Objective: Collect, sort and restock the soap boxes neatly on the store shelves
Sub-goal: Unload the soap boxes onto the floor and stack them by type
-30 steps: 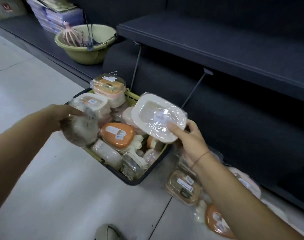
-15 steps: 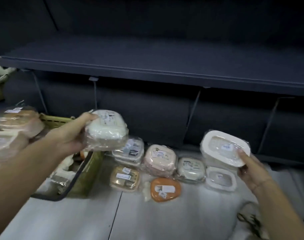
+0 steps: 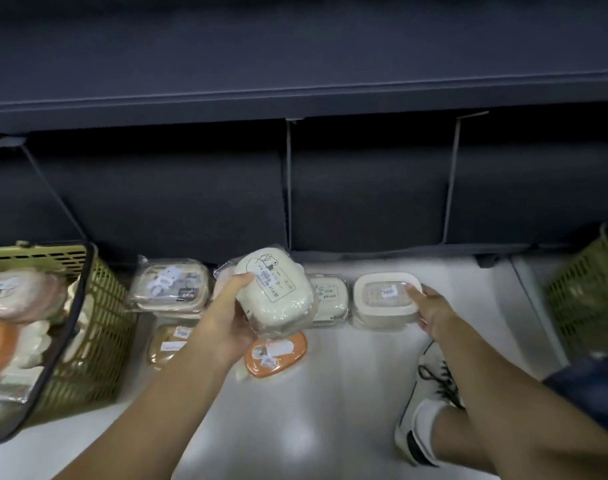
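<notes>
Centre frame: cream soap box, film-wrapped, line drawing on lid, tilted, gripped by left hand. Right of it, white-rimmed clear-lid box with right hand holding its edge. Below centre, orange oval box flat on floor, label up.

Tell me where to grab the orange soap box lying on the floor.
I'd pinch the orange soap box across its narrow width, from above at its right end. It lies flat, label up, and the left hand holding the cream box covers its far left part; the right end is clear.
</notes>
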`<state>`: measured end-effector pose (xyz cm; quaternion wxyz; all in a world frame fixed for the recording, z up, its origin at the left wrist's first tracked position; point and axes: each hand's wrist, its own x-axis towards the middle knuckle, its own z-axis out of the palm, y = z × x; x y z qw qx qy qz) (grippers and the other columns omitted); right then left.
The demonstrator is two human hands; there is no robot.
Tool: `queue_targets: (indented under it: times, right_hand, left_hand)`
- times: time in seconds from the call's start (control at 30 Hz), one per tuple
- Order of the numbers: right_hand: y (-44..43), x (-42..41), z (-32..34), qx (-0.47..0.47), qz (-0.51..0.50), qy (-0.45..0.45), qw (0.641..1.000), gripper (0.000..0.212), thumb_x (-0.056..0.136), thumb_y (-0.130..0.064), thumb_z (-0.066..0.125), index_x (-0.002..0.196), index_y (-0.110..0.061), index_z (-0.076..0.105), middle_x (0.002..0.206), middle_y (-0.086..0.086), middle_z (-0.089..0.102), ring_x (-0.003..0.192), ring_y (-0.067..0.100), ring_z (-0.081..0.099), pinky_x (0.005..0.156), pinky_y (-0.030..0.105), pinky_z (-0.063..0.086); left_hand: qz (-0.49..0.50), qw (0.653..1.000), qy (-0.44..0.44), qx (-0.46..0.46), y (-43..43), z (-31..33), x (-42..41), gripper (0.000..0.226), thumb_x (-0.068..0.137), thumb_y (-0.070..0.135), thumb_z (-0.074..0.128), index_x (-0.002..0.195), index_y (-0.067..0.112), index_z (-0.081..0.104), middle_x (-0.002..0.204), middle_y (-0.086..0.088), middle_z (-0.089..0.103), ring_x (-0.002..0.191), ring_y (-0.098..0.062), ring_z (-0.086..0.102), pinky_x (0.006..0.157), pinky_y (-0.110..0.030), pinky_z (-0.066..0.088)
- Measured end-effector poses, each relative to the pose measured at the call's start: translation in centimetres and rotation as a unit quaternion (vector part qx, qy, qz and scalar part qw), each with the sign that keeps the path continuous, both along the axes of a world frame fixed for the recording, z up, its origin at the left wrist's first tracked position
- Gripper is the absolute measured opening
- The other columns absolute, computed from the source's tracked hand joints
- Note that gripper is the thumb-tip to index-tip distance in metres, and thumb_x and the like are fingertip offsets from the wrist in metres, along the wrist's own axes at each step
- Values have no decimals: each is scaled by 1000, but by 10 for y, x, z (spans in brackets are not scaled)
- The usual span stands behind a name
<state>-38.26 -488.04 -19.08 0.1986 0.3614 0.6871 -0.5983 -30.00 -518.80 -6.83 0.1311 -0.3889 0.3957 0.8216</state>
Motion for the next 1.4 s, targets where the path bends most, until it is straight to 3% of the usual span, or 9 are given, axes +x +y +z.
queue_targets:
  times: [0.1,0.3,0.5,0.63,0.7,0.8,0.97,1.3,1.4]
  right_hand:
    - [4,-9,-32,133,84,-31,987,56,83,-36,73,132,-16,54,128,15,57,115,35,54,102,42,44]
    - [-26,-1,-2,310,80,-29,947,78,84,-44,70,145,-13,32,146,19,29,130,40,35,105,48,36]
    - [-84,12,74,-240,33,-49,969,67,79,-73,56,111,-14,64,106,6,68,99,25,64,89,44,55]
    - [-94,28,61,-304,52,-22,951,58,76,-35,75,124,-5,63,112,10,71,106,25,67,84,39,57]
    - [-91,24,53,-294,-9,-7,956,48,81,-25,75,120,-1,62,103,11,73,92,22,72,78,38,59]
    - [-86,7,48,-181,-38,35,982,39,83,-19,75,116,-11,56,96,6,70,68,16,69,46,22,52]
    - [-90,-15,42,-127,63,51,989,59,80,-23,78,133,-14,52,111,6,69,77,13,69,58,23,54]
    - [-106,-11,17,-45,141,38,988,51,78,-22,80,121,-18,53,110,4,64,87,21,66,54,26,54]
    - [-121,-19,1,84,208,63,973,69,76,-34,81,135,-16,50,131,7,54,113,28,58,93,38,51]
  left_hand:
    - [8,1000,-21,-5,9,-6,0,42,74,16,71,115,7,64,112,-12,69,102,-26,65,75,-40,57]
    - [-5,999,-42,-9,29,-16,0,32,84,13,70,114,8,62,101,-9,71,88,-19,66,83,-32,54]
    - [9,999,-38,16,54,-18,-7,24,86,9,69,110,8,63,89,-5,73,81,-15,68,80,-28,53]
    - [-52,991,-5,-125,64,-16,-5,27,86,15,73,110,11,60,78,5,70,71,-9,69,66,-21,54]
    - [-114,940,75,-311,56,-21,2,29,89,17,71,111,18,52,94,20,67,93,-3,65,75,-16,50]
    - [-252,712,164,-634,21,-45,7,57,97,40,54,146,17,34,147,5,37,141,-17,29,112,-26,27]
    - [-503,497,85,-702,-21,-84,7,119,54,84,-34,155,26,-9,162,-3,-18,143,-21,-28,111,-36,-17]
    - [-520,478,56,-706,-23,-94,7,81,92,71,11,153,27,-16,160,-4,-25,145,-26,-28,117,-41,-12]
    - [-520,481,64,-703,-25,-92,7,79,94,67,19,153,28,-16,161,-2,-24,146,-25,-27,118,-41,-11]
